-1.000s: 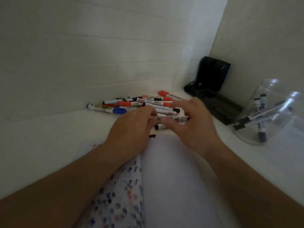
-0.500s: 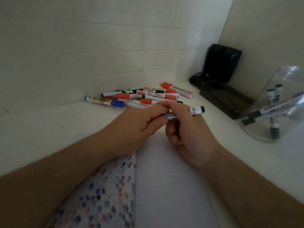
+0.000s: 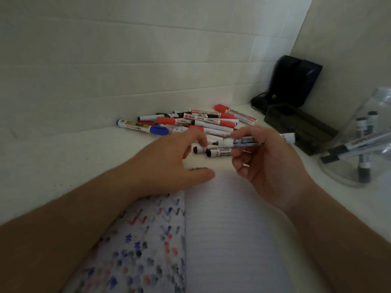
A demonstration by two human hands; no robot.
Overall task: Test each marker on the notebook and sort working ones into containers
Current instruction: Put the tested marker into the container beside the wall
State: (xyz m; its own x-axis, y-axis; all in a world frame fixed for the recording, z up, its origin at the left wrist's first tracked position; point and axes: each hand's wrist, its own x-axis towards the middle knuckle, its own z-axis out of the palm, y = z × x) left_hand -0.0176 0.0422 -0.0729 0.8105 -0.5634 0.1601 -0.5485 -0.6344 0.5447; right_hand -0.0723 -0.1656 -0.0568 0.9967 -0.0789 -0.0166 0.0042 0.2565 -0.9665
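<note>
Holding marker (image 3: 249, 141) in right hand (image 3: 268, 163), above notebook (image 3: 222, 229).

The clear container (image 3: 359, 144) is cut off at the right edge of the frame. The right hand (image 3: 268, 166) hides the held marker's (image 3: 245, 141) middle; its tip is blurred.

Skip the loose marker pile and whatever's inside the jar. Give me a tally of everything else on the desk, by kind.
Held marker, in the right hand: 1
Notebook: 1
Clear container: 1
Dark tray: 1
Black device in the corner: 1
Total: 5
</note>
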